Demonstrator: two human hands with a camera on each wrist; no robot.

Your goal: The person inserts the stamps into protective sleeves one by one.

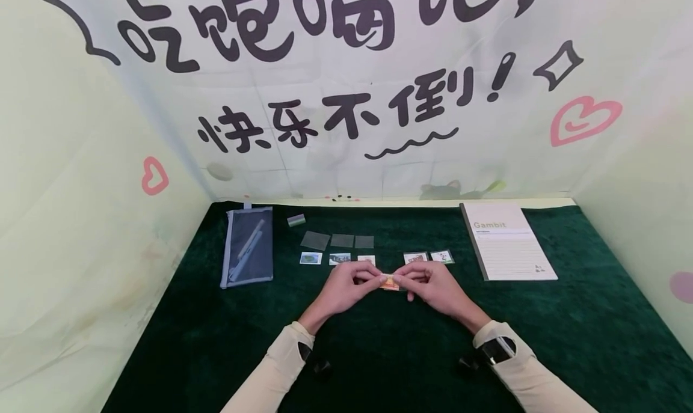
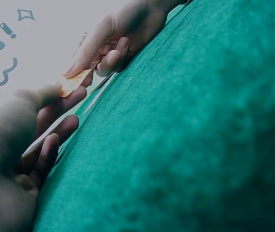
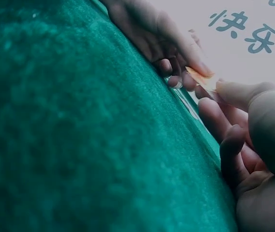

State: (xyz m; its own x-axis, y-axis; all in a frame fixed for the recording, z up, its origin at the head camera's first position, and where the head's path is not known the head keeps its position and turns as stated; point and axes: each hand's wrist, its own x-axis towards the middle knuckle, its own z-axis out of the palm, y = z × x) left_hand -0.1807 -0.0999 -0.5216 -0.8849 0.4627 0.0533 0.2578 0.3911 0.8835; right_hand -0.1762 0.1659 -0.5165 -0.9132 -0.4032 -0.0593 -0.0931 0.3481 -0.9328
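Both hands meet over the middle of the table, holding a small orange postage stamp (image 1: 390, 284) between them. The left hand (image 1: 352, 285) pinches its left side with thumb and forefinger; the right hand (image 1: 433, 285) pinches the right side the same way. In the left wrist view the orange stamp (image 2: 74, 84) is tilted above the cloth. A see-through edge shows beside it, perhaps a clear sleeve, mostly hidden by fingers. Just beyond the hands lie a row of stamps (image 1: 311, 258) on the left and two stamps in clear sleeves (image 1: 442, 256) on the right.
Three clear sleeves (image 1: 342, 240) lie behind the left stamps, near a small striped block (image 1: 296, 220). A blue zip pouch (image 1: 254, 250) with pens inside is at the left, a notebook (image 1: 511, 244) at the right. Dark green cloth (image 1: 379, 365) covers the table; printed fabric walls surround it.
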